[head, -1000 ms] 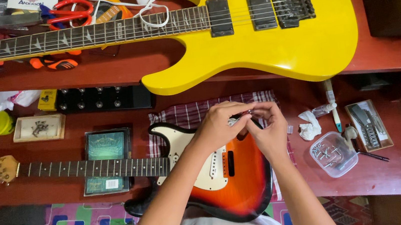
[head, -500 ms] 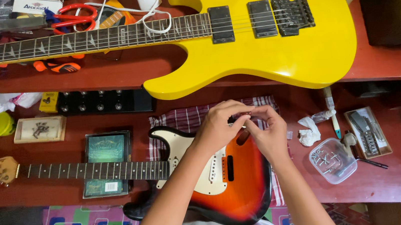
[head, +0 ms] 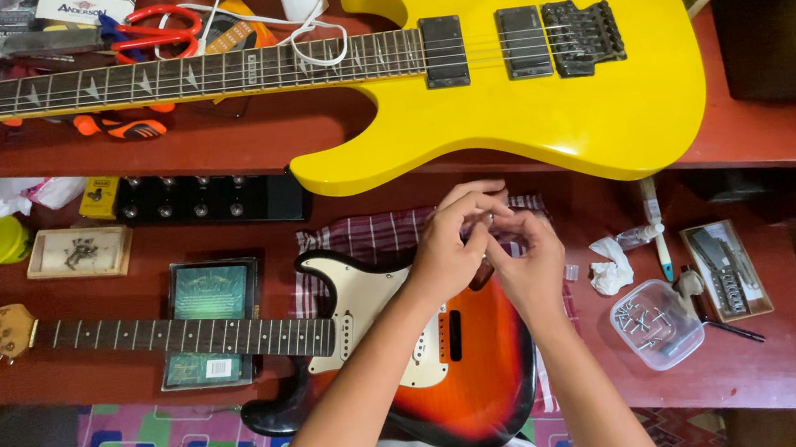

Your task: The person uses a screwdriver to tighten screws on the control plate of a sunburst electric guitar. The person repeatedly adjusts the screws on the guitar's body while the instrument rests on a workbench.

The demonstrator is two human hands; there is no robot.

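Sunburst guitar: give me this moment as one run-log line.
left hand: fingertips meet right hand, item hidden | right hand: pinching, over sunburst guitar | guitar: on checked cloth | clear parts tub: to right

My left hand point(head: 451, 247) and right hand point(head: 527, 259) meet, fingertips together, over the body of the small guitar point(head: 452, 347), which lies on the table point(head: 785, 379) with a cloth point(head: 369, 232) under it. Its neck runs off toward nine o'clock, crossing over a flat packet point(head: 211, 295). At twelve o'clock, on the raised shelf point(head: 787, 134), lies the big guitar point(head: 523, 89), neck also toward nine o'clock. Behind that neck, at eleven o'clock, sit scissors point(head: 151, 32). Between the two guitars, at ten o'clock, a pedal strip point(head: 206, 200) lies with a shallow box point(head: 80, 252) to its left. At three o'clock sit crumpled tissue point(head: 610, 264), a tub point(head: 657, 324) and a tray point(head: 726, 271).
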